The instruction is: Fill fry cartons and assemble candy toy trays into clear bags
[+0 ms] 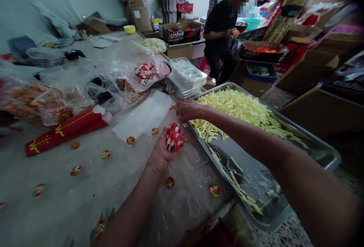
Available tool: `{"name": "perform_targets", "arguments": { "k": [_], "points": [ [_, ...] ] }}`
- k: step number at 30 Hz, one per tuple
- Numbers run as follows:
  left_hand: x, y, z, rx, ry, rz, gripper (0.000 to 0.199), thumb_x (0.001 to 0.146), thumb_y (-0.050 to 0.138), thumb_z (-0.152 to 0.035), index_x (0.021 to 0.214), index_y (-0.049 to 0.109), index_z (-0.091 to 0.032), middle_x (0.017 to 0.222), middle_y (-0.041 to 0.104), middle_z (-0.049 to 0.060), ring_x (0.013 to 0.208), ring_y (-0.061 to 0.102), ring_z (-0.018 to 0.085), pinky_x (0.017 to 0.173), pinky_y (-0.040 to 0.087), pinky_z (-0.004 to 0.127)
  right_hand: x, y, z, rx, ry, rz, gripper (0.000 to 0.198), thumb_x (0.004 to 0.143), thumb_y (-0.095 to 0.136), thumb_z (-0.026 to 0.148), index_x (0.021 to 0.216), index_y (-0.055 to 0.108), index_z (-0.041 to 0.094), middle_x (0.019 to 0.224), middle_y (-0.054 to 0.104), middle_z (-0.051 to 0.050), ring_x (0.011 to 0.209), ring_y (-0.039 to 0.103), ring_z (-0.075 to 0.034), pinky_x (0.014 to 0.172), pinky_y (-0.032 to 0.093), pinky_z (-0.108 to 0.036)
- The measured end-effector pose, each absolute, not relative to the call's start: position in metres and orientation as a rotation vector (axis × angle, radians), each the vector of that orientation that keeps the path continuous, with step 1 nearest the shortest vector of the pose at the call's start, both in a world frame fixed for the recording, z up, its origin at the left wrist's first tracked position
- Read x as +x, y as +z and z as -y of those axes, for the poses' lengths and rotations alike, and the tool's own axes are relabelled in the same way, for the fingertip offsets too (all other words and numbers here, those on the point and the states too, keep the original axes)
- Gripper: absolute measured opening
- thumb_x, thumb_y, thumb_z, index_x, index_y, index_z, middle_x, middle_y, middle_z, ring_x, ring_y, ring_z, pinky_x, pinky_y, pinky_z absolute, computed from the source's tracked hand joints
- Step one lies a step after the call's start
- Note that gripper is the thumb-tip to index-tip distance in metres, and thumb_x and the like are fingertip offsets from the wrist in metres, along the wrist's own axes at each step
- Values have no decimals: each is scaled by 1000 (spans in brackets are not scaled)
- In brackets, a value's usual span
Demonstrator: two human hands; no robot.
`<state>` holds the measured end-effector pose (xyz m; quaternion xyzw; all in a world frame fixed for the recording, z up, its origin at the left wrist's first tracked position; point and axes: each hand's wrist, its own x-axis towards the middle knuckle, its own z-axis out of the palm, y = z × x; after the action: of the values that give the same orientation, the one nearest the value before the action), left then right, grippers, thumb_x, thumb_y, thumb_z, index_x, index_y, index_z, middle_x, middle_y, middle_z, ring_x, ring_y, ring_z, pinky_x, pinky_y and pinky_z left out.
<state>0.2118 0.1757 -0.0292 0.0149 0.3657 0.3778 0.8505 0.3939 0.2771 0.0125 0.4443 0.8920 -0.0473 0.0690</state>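
Note:
My left hand (162, 150), palm up, has its fingers closed round a bunch of small red-and-white pieces (176, 138) above the table. My right hand (190, 110) reaches across to the near-left corner of a metal tray (307, 144), fingers bent downward and apart over the table. Whether it touches anything there is hard to see. Pale yellow fry-shaped strips (233, 105) are heaped in the far part of the tray, with a few loose along its left side. More red-and-white pieces (145, 72) lie in a clear plastic bag beyond my hands.
Round coloured labels (130, 140) dot the plastic-covered table. A white sheet (145, 116) and a red printed carton (66, 130) lie left of my hands, near bags of brown pieces (42, 99). Stacked clear boxes (186, 74) stand behind. A seated person (218, 27) works among cardboard boxes.

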Motion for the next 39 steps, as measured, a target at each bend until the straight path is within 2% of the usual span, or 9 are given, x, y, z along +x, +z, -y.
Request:
{"name": "perform_targets", "arguments": {
  "k": [2, 4, 7, 12, 16, 21, 28, 33, 39],
  "points": [
    [208, -26, -175, 15, 819, -806, 22, 92, 59, -27, 112, 68, -21, 79, 75, 3, 61, 72, 21, 58, 62, 37, 395, 13, -276, 1343, -138, -2671, 32, 75, 76, 41, 102, 77, 23, 115, 63, -10, 109, 52, -28, 90, 34, -37],
    [203, -22, -174, 14, 823, -819, 20, 94, 58, -28, 109, 68, -20, 78, 75, 3, 60, 72, 21, 57, 61, 37, 395, 11, -275, 1293, -104, -2655, 33, 71, 80, 45, 96, 79, 23, 113, 64, -10, 109, 52, -30, 90, 34, -38],
    [193, -14, -174, 42, 834, -805, 20, 94, 57, -28, 108, 67, -19, 76, 75, 3, 63, 72, 22, 55, 61, 36, 394, 9, -276, 1267, -84, -2683, 30, 64, 85, 40, 88, 80, 22, 107, 69, -9, 102, 56, -28, 84, 37, -34],
    [170, -1, -174, 50, 845, -814, 24, 92, 59, -28, 113, 67, -20, 78, 75, 3, 67, 72, 22, 56, 62, 36, 397, 10, -284, 1407, -577, -2587, 26, 68, 84, 34, 90, 82, 20, 78, 74, -1, 73, 61, -16, 66, 38, -24],
    [154, 1, -177, 44, 869, -812, 25, 92, 58, -30, 112, 69, -19, 78, 75, 5, 69, 73, 22, 57, 63, 36, 400, 18, -290, 1481, -722, -2622, 22, 70, 83, 29, 89, 82, 18, 73, 74, 1, 69, 60, -12, 65, 37, -22],
    [143, -5, -180, 69, 839, -787, 27, 92, 58, -33, 113, 69, -20, 80, 75, 6, 72, 73, 22, 61, 64, 36, 397, 35, -296, 1217, -970, -2534, 14, 73, 80, 19, 86, 80, 15, 73, 74, 1, 69, 59, -11, 67, 39, -23],
    [138, -10, -181, 86, 838, -774, 24, 91, 60, -34, 106, 69, -19, 80, 74, 6, 72, 73, 20, 61, 64, 33, 377, 23, -287, 1096, -806, -2429, 15, 71, 81, 17, 86, 80, 16, 73, 75, 1, 68, 60, -12, 66, 38, -24],
    [132, -14, -180, 91, 819, -771, 21, 88, 63, -30, 105, 69, -17, 80, 74, 6, 71, 73, 21, 59, 64, 35, 384, 10, -276, 1333, -557, -2555, 26, 64, 84, 24, 88, 80, 17, 77, 74, 0, 65, 58, -13, 60, 35, -25],
    [119, -10, -184, 85, 870, -797, 24, 88, 63, -32, 106, 68, -18, 84, 74, 8, 71, 72, 21, 57, 63, 32, 391, 12, -245, 1499, -398, -2597, 18, 74, 73, 24, 90, 80, 21, 84, 75, -3, 75, 61, -17, 65, 35, -27]
  ]
}}
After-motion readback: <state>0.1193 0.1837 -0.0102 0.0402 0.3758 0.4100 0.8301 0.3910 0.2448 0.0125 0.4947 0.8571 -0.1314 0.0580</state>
